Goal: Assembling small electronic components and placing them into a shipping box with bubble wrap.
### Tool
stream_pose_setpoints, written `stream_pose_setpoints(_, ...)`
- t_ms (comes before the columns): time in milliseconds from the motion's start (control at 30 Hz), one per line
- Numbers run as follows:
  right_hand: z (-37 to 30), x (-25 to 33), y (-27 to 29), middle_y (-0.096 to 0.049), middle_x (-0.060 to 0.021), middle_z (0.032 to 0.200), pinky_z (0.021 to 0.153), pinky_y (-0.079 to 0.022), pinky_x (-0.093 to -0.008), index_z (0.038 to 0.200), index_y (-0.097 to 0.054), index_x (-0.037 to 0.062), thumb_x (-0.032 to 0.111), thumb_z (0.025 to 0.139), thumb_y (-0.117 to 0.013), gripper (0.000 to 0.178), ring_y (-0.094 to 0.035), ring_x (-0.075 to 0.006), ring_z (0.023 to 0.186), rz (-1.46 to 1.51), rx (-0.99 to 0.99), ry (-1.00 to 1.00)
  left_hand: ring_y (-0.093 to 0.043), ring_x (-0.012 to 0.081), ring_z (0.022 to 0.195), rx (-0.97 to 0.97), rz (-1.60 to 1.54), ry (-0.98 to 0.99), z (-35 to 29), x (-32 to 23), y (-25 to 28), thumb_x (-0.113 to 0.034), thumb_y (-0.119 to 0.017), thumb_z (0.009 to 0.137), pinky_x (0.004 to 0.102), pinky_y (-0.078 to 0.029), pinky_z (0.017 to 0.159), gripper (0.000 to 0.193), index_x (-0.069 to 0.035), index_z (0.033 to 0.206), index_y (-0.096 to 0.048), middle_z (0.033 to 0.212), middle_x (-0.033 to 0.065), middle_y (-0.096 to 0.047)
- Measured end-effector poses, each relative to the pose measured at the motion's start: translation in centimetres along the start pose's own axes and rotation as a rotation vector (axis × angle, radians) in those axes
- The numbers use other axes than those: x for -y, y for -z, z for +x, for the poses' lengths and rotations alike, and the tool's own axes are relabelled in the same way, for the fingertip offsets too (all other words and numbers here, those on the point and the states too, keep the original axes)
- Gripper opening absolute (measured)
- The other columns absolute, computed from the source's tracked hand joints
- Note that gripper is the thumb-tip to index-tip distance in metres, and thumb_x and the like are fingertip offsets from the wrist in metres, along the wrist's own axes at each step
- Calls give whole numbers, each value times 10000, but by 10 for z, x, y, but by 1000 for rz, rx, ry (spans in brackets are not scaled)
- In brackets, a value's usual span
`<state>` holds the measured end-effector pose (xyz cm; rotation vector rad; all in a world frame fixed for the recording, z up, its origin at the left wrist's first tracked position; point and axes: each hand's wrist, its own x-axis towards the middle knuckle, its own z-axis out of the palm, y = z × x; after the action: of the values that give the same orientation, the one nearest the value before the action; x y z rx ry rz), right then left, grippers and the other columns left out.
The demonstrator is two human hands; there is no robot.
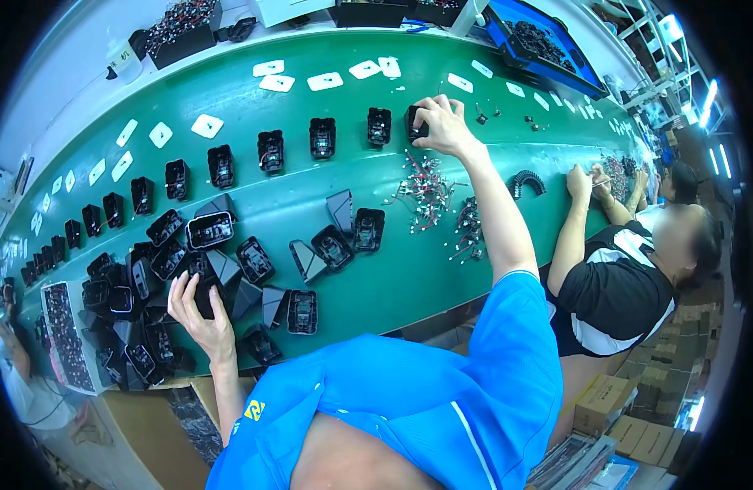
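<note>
With my right arm stretched across the green table, my right hand [443, 125] is closed on a black plastic housing [414, 119], at the right end of a row of similar open housings. The nearest one in that row [379, 126] stands just left of it. My left hand [201, 321] curls around another black housing [201, 292] at the edge of a heap of loose housings [151, 286]; its fingers partly hide that piece. Between my arms lie several more loose housings [334, 247], some upright, some tipped over.
White cards [326, 82] with small dark parts lie behind the row. Piles of wired components [425, 192] sit left of my right forearm. A curved black strip [527, 183] lies farther right. Co-workers [617, 278] sit along the table. A blue tray [548, 49] holds dark parts.
</note>
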<state>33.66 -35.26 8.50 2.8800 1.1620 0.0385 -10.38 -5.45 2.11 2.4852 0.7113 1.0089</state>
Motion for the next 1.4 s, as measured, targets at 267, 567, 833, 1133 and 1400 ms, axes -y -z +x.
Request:
stream_pose_setpoints(267,-1,-19,10,-539,4,1384,1105,-249,-470,922,-689,154,288,718,-846,290,-413,-239,1286,10,33,-87,-489,306,1308,38,-52,42,11,-9,7,-11,-650,890,429,-318,1160,305,-74,1186,-612,1329,96,-596)
stream_pose_setpoints(567,14,-110,-24,-721,-78,1015,846,-531,-383,1049,-737,112,353,829,-780,329,-673,-248,931,691,-118,-466,-645,283,1119,4,-655,329,28,-20,29,-32,-565,973,401,-450,1071,313,-57,1283,-533,1336,172,-605)
stream_pose_setpoints(833,84,-126,-98,-710,-61,757,642,-548,-323,943,-751,105,396,810,-783,322,-678,-188,660,469,-39,-641,-656,239,1028,167,-1674,746,62,-63,16,-157,-571,1010,281,-587,740,410,-48,1394,-478,1405,196,-537)
stream_pose_setpoints(1133,7,66,62,-731,-119,1029,845,-562,-268,1045,-671,21,97,948,-698,126,-695,-170,924,1388,-593,-25,-644,233,1064,501,-2295,839,55,-65,-4,-263,-349,1096,281,-606,780,449,-120,1521,-341,1386,218,-534)
stream_pose_setpoints(1400,-91,266,66,-721,85,1029,1116,-248,-459,904,-679,182,42,782,-735,194,-600,-153,1093,896,-460,530,-632,215,1060,417,-2144,917,73,-109,8,-256,-292,1114,339,-562,924,447,-187,1555,-293,1375,160,-538)
